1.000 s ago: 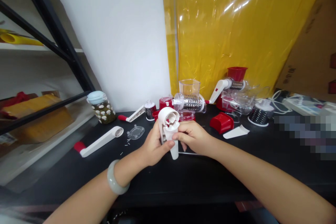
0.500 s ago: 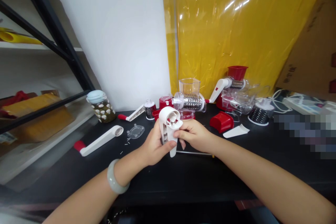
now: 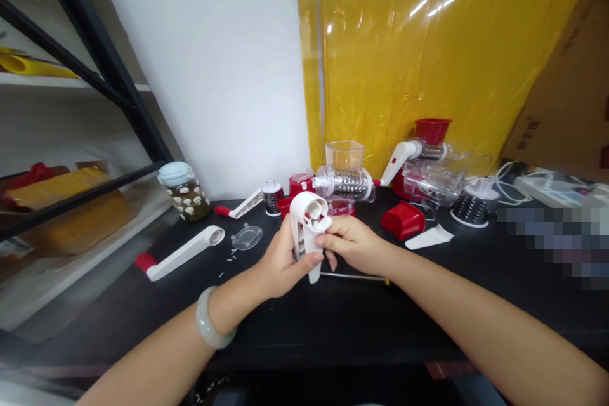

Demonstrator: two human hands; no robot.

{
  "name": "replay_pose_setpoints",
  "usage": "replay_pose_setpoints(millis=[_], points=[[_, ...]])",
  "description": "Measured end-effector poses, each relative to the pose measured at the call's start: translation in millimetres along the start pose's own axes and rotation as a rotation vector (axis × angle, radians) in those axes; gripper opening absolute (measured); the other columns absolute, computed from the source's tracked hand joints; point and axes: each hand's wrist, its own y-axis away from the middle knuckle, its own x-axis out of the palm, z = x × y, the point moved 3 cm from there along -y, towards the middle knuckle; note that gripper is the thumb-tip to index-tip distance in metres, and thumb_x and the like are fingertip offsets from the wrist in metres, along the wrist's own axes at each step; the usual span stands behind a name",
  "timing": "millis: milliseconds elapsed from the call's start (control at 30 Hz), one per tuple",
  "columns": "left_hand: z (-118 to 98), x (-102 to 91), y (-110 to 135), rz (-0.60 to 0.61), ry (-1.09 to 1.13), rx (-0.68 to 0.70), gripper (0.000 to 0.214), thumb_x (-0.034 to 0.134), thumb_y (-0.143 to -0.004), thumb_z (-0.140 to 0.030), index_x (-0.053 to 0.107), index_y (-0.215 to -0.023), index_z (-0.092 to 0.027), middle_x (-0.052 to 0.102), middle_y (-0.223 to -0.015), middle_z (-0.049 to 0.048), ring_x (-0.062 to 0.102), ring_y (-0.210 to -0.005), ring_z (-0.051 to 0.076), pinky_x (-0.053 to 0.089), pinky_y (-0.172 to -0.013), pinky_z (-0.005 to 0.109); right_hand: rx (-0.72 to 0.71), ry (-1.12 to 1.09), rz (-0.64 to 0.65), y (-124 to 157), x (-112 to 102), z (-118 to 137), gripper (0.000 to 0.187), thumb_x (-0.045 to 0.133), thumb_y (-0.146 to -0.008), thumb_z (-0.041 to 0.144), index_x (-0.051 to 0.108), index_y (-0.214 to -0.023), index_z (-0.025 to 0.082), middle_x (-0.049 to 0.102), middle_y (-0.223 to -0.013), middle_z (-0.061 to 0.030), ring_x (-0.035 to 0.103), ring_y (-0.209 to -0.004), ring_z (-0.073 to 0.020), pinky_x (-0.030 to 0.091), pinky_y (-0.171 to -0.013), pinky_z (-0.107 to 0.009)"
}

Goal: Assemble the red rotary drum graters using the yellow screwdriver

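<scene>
My left hand [image 3: 283, 263] is wrapped round a white plastic crank handle [image 3: 301, 208] with a round socket at its upper end. Its thumb presses on a white tapered cover [image 3: 314, 271] lying along the handle's open side. The fingers of my right hand [image 3: 346, 242] pinch that cover's wide upper end. Between the two parts a gap shows, with the hollow inside visible. Behind my hands a screwdriver with a thin metal shaft [image 3: 356, 276] lies on the black table [image 3: 304, 330], partly hidden. A similar loose white cover [image 3: 429, 238] rests to the right, beside a red plastic part [image 3: 403, 221].
Left lie a red-knobbed crank handle [image 3: 185, 255], another crank [image 3: 245, 204], a clear plastic plate [image 3: 247, 237] and several small screws [image 3: 231, 255]. Behind are a drum grater [image 3: 345, 183], another grater [image 3: 431, 151], grating drums [image 3: 474, 202] and a jar [image 3: 184, 193].
Both hands keep their hold on the handle and cover, almost unmoved. The whole view has shifted very slightly.
</scene>
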Motion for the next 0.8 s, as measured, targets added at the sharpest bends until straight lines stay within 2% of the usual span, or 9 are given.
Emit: replay_pose_setpoints(millis=[100,267,467,633,800], points=[[2.2,0.2,1.7,0.001,0.018,-0.005,0.042,0.055,-0.097,-0.034,0.033,-0.131,-0.022,0.07,-0.087,0.0038,0.071,-0.072,0.017,0.053,-0.061,0.025,0.011,-0.015,0.031,-0.4,0.7,1.6,0.04,0.06,-0.085,0.05,0.057,-0.063,0.017,0.056,-0.051,0.0035,0.053,-0.047,-0.0091,0.042,-0.053,-0.022],[7.8,-4.4,5.6,-0.089,-0.129,-0.019,0.048,0.063,-0.092,-0.034,0.038,-0.13,-0.02,0.068,-0.089,0.0032,0.068,-0.073,0.016,0.053,-0.067,0.026,0.012,-0.026,0.05,-0.7,1.2,4.9,0.044,0.059,-0.085,0.055,0.057,-0.062,0.017,0.058,-0.052,0.0027,0.056,-0.049,-0.01,0.044,-0.053,-0.022],[4.1,2.0,1.9,-0.047,0.089,-0.003,0.045,0.061,-0.094,-0.034,0.035,-0.129,-0.021,0.071,-0.084,0.003,0.07,-0.066,0.016,0.052,-0.058,0.023,0.021,-0.089,0.024,-0.4,2.4,0.0,0.046,0.061,-0.083,0.06,0.058,-0.067,0.017,0.059,-0.051,0.003,0.057,-0.049,-0.0104,0.045,-0.057,-0.023],[3.3,1.4,1.5,-0.061,0.044,0.004,0.046,0.062,-0.093,-0.034,0.037,-0.13,-0.021,0.072,-0.085,0.0043,0.072,-0.072,0.018,0.056,-0.067,0.027,0.018,-0.072,0.025,-0.3,0.9,-1.4,0.048,0.061,-0.084,0.06,0.058,-0.063,0.017,0.06,-0.051,0.0018,0.058,-0.051,-0.0107,0.046,-0.059,-0.024],[9.0,1.7,4.8,-0.042,0.088,-0.043,0.047,0.06,-0.094,-0.037,0.034,-0.129,-0.019,0.072,-0.086,0.0062,0.071,-0.069,0.017,0.056,-0.061,0.024,0.002,-0.053,0.043,-0.1,0.5,2.4,0.043,0.061,-0.086,0.054,0.057,-0.063,0.017,0.06,-0.055,0.0018,0.059,-0.053,-0.0107,0.046,-0.056,-0.023]])
